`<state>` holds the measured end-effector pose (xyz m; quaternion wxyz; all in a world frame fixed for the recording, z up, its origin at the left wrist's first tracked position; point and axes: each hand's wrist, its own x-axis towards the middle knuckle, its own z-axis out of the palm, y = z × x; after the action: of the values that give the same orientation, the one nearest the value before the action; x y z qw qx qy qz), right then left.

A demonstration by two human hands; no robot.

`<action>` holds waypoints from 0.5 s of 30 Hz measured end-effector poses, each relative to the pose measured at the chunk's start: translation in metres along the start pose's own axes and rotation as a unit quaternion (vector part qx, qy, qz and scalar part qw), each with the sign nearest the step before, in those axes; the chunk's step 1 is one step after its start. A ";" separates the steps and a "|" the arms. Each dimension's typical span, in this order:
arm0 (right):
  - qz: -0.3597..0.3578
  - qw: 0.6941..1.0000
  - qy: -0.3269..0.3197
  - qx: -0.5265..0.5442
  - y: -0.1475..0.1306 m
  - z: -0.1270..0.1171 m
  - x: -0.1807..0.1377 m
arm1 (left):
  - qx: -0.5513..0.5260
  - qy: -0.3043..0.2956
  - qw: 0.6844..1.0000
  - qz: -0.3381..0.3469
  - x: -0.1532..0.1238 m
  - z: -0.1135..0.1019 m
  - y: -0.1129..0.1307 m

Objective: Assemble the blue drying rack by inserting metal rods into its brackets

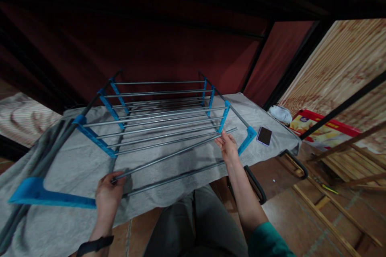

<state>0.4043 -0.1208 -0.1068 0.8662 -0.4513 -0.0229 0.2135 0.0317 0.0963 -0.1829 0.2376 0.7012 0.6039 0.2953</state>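
A rack of grey metal tubes (169, 119) and blue plastic brackets (96, 140) lies on its side on a grey cloth (75, 176). My left hand (109, 190) is closed around the left end of a loose grey tube (171, 155). Near the tube's right end, my right hand (227, 144) pinches it, and a short length sticks out beyond the fingers. The tube slants up to the right, over the gap at the near side of the rack. A large blue bracket (51, 192) lies left of my left hand, and another blue bracket (247, 140) is right of my right hand.
A phone (264, 136) lies on the cloth at the right. Beyond it are a white cloth bundle (280, 114) and a red and yellow box (322, 128). A wooden chair (356, 164) and black curved handles (256, 186) are at lower right. A dark red panel (169, 48) stands behind.
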 end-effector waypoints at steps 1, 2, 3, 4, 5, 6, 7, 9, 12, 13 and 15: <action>-0.003 1.000 -0.004 -0.001 0.000 0.001 0.000 | 0.003 -0.010 1.000 0.008 0.000 0.001 -0.004; -0.005 1.000 -0.009 -0.003 0.000 0.002 -0.001 | 0.006 -0.018 1.000 0.014 -0.001 0.002 -0.007; -0.006 1.000 -0.014 -0.004 0.000 0.003 -0.002 | 0.010 -0.022 1.000 0.019 -0.001 0.004 -0.010; -0.006 1.000 -0.020 -0.006 0.000 0.005 -0.003 | 0.015 -0.023 0.999 0.024 -0.002 0.004 -0.012; -0.005 1.000 -0.027 -0.006 0.000 0.007 -0.004 | 0.021 -0.022 0.999 0.029 -0.002 0.005 -0.014; -0.004 0.999 -0.034 -0.006 0.000 0.009 -0.005 | 0.029 -0.019 0.999 0.033 -0.002 0.006 -0.016; -0.003 0.999 -0.041 -0.007 0.000 0.011 -0.006 | 0.038 -0.016 0.998 0.038 -0.001 0.007 -0.017; 0.000 0.998 -0.054 -0.011 -0.001 0.016 -0.009 | 0.054 -0.019 0.997 0.044 0.001 0.009 -0.019; 0.008 0.997 -0.076 -0.021 -0.002 0.024 -0.014 | 0.080 -0.045 0.995 0.050 0.006 0.012 -0.020; 0.011 0.996 -0.083 -0.024 -0.002 0.026 -0.016 | 0.088 -0.055 0.993 0.052 0.007 0.013 -0.020; 0.012 0.995 -0.096 -0.030 -0.003 0.031 -0.019 | 0.097 -0.067 0.991 0.055 0.008 0.014 -0.019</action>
<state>0.3809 -0.1057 -0.0831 0.8434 -0.4545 -0.1070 0.2658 0.0286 0.1077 -0.2053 0.1917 0.7714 0.5730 0.1998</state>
